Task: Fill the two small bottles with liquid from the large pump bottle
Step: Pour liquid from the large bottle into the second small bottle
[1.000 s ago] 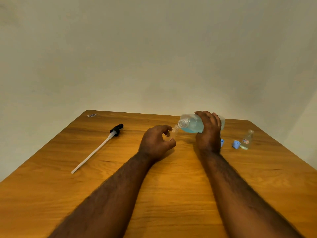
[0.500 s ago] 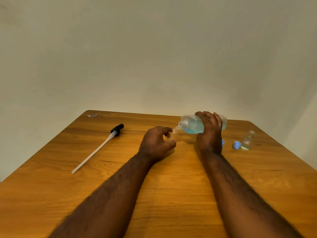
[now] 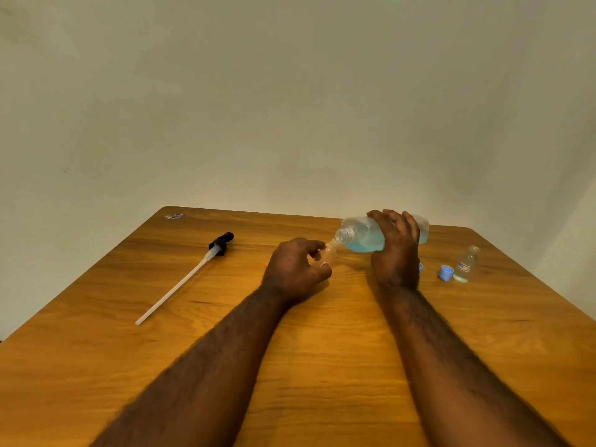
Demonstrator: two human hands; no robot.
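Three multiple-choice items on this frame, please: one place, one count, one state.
1. Where does the pump head with its tube lie?
A. on the table, left of the left hand
B. on the floor
C. at the table's right edge
2. How many blue caps show?
A. one
B. two
C. four
3. How is the large bottle held?
A. upright
B. tipped, open neck at the held small bottle
C. capped, flat on the table
Answers: 1 A, it lies far left; 2 B, one beside the standing small bottle, one half hidden behind the right hand; 3 B, the right hand tips it.
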